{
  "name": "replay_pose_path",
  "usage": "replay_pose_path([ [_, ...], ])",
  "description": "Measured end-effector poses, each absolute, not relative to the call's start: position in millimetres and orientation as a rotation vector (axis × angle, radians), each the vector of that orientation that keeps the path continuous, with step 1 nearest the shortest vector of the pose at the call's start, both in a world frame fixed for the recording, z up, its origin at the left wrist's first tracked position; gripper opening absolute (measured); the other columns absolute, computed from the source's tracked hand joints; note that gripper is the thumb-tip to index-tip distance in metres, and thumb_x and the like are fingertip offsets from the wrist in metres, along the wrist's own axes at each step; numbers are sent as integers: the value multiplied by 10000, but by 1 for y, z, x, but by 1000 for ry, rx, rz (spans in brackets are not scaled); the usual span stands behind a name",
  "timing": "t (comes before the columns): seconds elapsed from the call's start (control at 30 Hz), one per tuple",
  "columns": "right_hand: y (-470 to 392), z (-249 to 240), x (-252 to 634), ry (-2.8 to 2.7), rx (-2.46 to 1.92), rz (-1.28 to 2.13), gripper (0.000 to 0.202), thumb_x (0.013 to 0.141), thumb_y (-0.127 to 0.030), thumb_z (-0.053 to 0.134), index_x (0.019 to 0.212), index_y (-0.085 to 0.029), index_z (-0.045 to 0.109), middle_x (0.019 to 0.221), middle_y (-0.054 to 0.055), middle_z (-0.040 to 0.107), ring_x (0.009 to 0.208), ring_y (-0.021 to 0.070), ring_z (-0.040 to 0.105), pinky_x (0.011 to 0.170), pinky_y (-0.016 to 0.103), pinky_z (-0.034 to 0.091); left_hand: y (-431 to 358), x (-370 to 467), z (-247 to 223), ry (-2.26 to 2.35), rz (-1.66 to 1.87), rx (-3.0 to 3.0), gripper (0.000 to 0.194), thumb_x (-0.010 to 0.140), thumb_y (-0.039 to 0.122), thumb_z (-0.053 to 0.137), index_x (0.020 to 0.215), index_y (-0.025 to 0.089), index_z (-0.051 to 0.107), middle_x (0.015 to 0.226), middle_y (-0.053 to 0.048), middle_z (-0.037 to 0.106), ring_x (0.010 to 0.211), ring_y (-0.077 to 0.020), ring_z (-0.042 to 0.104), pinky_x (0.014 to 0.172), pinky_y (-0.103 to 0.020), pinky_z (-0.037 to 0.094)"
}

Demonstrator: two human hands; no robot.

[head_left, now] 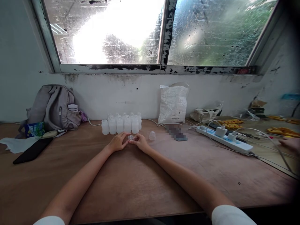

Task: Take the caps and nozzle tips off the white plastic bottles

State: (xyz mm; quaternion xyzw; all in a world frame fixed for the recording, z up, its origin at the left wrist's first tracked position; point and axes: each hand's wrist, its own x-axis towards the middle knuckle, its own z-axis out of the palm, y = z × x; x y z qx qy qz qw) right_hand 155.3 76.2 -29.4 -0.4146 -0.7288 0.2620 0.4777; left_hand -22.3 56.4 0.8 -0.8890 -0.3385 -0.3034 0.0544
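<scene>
My left hand and my right hand meet over the wooden table, fingers closed on a small clear plastic piece between them. Its exact kind is partly hidden by the fingertips. Just behind my hands stand several translucent white plastic bottles in a tight group, most with clear domed tops. The bottle at the left front shows no dome. To the right of my right hand, a clear dome-shaped cap rests on the table.
A grey backpack and a black phone lie left. Against the wall leans a white padded bag. On the right are a power strip with cables, yellow parts and another person's blurred hand.
</scene>
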Motion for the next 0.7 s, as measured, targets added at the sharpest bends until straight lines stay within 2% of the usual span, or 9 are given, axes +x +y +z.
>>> replay_pose_path([
  [0.2,73,-27,156,-1844,-1045,590,327,590,-440,620,687,-174,457,630,-26,504,577,111,452,552,227,345,54,-23,4,-981,-865,-2756,341,798,248,410,1137,223,410,1056,-64,513,960,-187,509,828,-320,416],
  [0.43,71,-24,155,-1780,-1110,545,360,550,-400,644,698,-193,390,572,-63,424,546,102,395,523,221,316,54,-24,3,-1008,-863,-2756,328,797,257,409,1121,208,414,1050,-68,521,955,-185,514,830,-314,415],
  [0.53,72,-26,154,-1763,-1062,622,369,554,-402,647,746,-195,410,578,-61,460,537,105,425,518,224,336,55,-25,2,-1024,-863,-2753,331,793,262,413,1117,197,409,1037,-72,530,944,-187,519,818,-314,420],
  [0.7,73,-29,153,-1719,-949,801,435,574,-378,656,902,-200,432,703,-11,574,609,128,544,587,256,419,55,-25,1,-1067,-873,-2737,326,790,267,417,1106,189,409,1020,-77,537,919,-189,533,799,-313,431],
])
